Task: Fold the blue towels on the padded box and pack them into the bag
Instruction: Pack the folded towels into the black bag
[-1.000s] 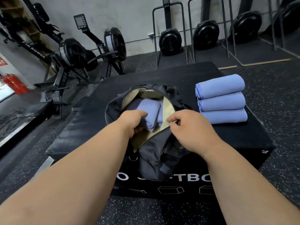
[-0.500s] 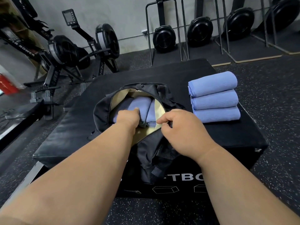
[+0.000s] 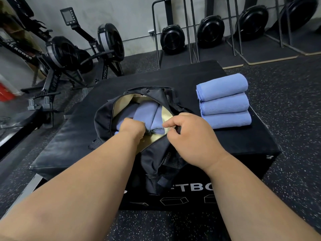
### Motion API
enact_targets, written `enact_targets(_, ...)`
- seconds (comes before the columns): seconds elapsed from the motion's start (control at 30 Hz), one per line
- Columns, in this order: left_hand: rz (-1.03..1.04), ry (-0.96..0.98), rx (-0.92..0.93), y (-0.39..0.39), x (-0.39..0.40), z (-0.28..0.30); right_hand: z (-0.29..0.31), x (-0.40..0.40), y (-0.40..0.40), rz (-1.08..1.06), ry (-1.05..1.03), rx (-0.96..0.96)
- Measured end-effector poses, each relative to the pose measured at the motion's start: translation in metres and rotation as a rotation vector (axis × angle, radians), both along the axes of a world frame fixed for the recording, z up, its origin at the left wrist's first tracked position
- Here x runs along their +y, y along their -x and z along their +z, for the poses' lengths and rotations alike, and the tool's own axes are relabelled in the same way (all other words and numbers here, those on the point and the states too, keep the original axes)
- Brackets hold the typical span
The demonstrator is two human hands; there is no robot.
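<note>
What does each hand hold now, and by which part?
The right hand pinches the bag by its zipper edge. The left hand grips a folded towel inside the bag, at its near end.

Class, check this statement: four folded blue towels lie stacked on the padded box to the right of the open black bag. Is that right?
Not quite. The head view shows three folded blue towels stacked on the padded box, not four. They do lie right of the open black bag.
</note>
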State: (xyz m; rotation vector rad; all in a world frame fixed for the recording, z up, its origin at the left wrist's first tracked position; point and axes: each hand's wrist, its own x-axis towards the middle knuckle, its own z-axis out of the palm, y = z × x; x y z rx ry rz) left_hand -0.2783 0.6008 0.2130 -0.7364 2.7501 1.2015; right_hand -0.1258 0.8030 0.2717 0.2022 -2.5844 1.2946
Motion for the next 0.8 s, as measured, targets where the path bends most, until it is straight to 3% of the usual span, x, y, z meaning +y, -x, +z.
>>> enact_targets(0.23,-0.081,0.211,-0.019,-0.018,0.000,0.011,-0.001,-0.001,0.002,0.000,0.015,0.020)
enact_targets(0.5,-0.323,0.571,-0.154,-0.029,-0.001,0.035,-0.001,-0.001,-0.001,0.023,0.033,-0.008)
enact_targets(0.67,-0.255,0.494,0.071,-0.045,-0.004,0.071,0.003,0.006,-0.002,-0.022,0.167,0.043)
enact_targets(0.8,-0.269,0.311,0.313,-0.069,0.022,0.120,0.005,0.023,-0.002,-0.185,0.523,-0.047)
